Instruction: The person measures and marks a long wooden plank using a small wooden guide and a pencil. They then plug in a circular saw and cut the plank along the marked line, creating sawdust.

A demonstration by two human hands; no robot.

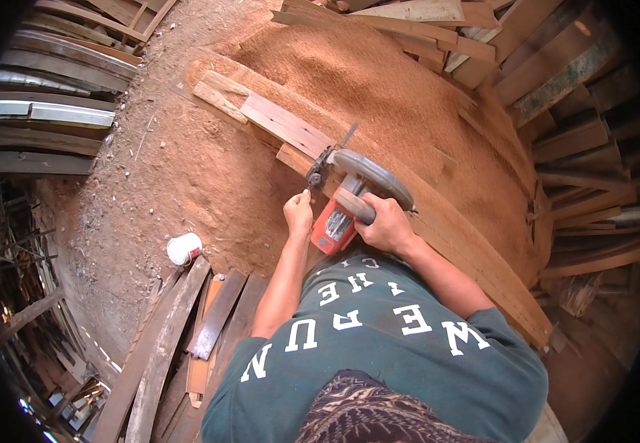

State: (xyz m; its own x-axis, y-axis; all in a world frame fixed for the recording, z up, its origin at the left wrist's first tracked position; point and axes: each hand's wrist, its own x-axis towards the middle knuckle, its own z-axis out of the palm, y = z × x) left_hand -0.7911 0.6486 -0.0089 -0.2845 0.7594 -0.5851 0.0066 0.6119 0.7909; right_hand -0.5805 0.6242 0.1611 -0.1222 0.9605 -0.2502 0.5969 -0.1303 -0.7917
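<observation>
My right hand is wrapped round the dark rear handle of a circular saw. The saw has a red motor housing and a grey, dusty blade guard. Beside the saw's front left side, my left hand is closed in a pinch, its fingertips close to the dark metal base; what they hold is too small to make out. A pinkish-brown board reaches away from the saw's front. It lies along a long, thick plank that runs from far left to near right. A thin dark strip sticks up past the guard.
Sawdust is heaped beyond the plank. Stacked boards stand at the left, with more timber on the right. A white bucket sits on the ground near a pile of loose planks at the lower left.
</observation>
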